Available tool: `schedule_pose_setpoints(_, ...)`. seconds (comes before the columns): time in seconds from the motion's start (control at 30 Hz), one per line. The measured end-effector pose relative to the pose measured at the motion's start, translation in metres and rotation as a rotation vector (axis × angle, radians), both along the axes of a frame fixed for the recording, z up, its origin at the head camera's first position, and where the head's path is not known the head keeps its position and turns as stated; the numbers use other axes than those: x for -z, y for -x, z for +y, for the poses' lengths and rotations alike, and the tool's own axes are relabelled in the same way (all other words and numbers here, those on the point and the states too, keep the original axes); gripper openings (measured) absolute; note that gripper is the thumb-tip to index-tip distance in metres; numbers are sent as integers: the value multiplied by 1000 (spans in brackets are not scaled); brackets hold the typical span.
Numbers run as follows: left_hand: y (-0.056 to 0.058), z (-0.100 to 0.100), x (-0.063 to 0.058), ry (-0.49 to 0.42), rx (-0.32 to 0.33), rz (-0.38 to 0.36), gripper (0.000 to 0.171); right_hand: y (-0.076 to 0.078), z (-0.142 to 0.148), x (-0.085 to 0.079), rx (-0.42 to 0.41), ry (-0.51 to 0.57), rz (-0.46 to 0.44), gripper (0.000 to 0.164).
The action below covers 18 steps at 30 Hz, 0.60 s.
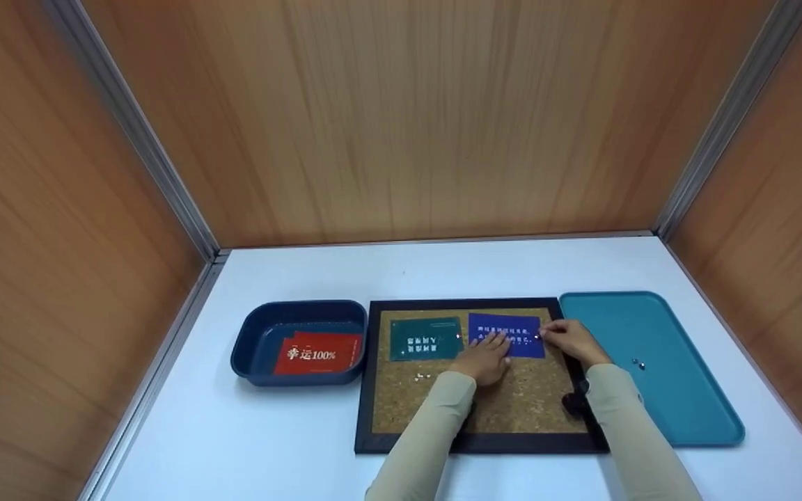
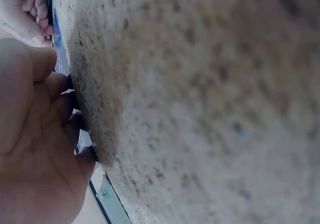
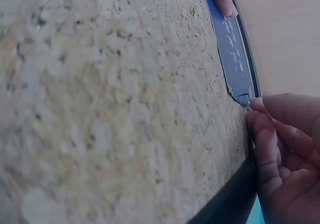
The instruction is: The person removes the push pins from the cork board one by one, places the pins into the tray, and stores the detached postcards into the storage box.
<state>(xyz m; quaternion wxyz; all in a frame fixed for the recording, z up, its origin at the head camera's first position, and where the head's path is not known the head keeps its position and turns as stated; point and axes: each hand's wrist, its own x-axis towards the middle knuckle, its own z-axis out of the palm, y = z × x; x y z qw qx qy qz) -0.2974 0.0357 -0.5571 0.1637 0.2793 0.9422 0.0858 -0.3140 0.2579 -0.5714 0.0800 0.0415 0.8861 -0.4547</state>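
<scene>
My left hand (image 1: pixel 483 360) rests on a blue-purple card (image 1: pixel 525 325) with white characters, its fingers spread and pressing the card against a cork board (image 1: pixel 530 400). At that card's right edge, my right hand (image 1: pixel 574 339) pinches a small clear push pin (image 3: pixel 250 92) between thumb and fingertips. In the right wrist view the pin stands by the card's corner. Left of it on the board lies a green card (image 1: pixel 415 339) with white characters, and a shiny pin (image 1: pixel 458 336) shows at its right edge.
Several small pins (image 1: pixel 422 377) lie on the cork below the green card. A dark blue bin (image 1: pixel 251 379) holding red cards (image 1: pixel 324 353) stands left of the black-framed board. On the right, a teal tray (image 1: pixel 679 390) carries a few pins (image 1: pixel 639 364). Wooden panels surround the white table (image 1: pixel 289 431).
</scene>
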Motion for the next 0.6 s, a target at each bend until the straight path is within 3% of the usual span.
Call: schedule_pose_setpoints(0.6,0,0,0,-24,-7,16,51,0,-3,-2,2,-34,6,33)
